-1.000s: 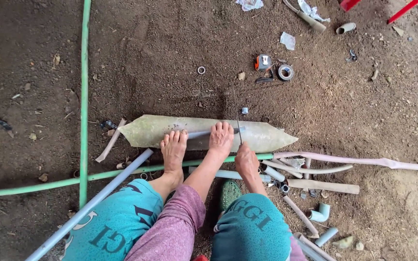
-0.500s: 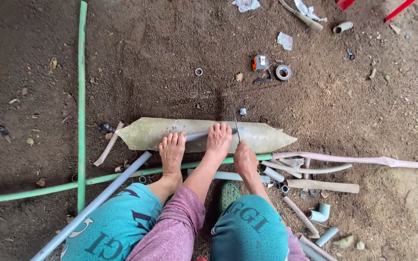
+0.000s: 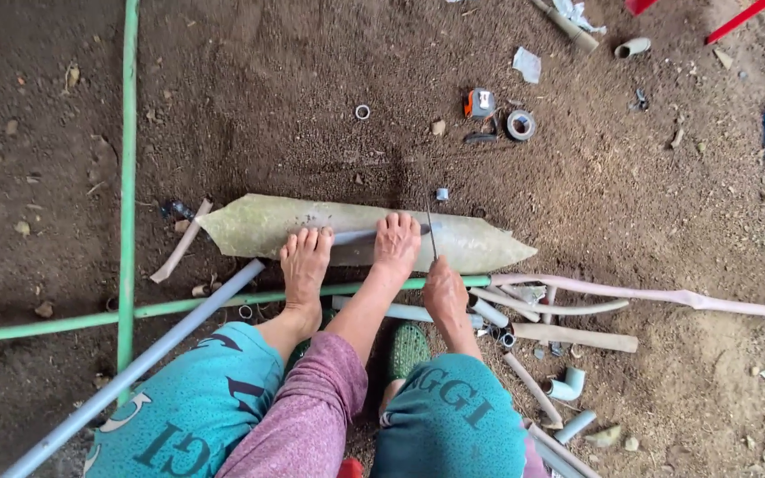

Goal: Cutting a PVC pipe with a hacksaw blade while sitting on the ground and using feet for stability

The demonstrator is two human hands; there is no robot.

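Head view looked straight down on bare brown dirt ground point(image 3: 250, 106) with a person squatting over it in teal trousers and a purple sleeve. A long green pipe point(image 3: 127, 177) ran from far to near at the left, and a second green pipe point(image 3: 170, 307) crossed it, running left to right just near the feet. At the middle lay a pale flat slab point(image 3: 250, 223), pointed at both ends and set left to right. A long grey pipe point(image 3: 143, 365) came up from the near left corner and lay along the top of the slab. A bare foot point(image 3: 305, 258) rested its toes on the slab, touching this pipe. Just to its right, the left hand point(image 3: 397, 243) lay on the pipe with its fingers stretched flat, not curled around it. The right hand point(image 3: 445, 290), at the slab's near edge, had its fingers closed around the near end of a thin blade point(image 3: 431, 228), which stood across the pipe just beside the left hand. A bent pinkish pipe point(image 3: 666, 296) trailed off to the right, and short pipe offcuts point(image 3: 577, 336) lay scattered to the near right. Farther off sat a tape roll point(image 3: 520, 124) and a small orange tape measure point(image 3: 480, 103).
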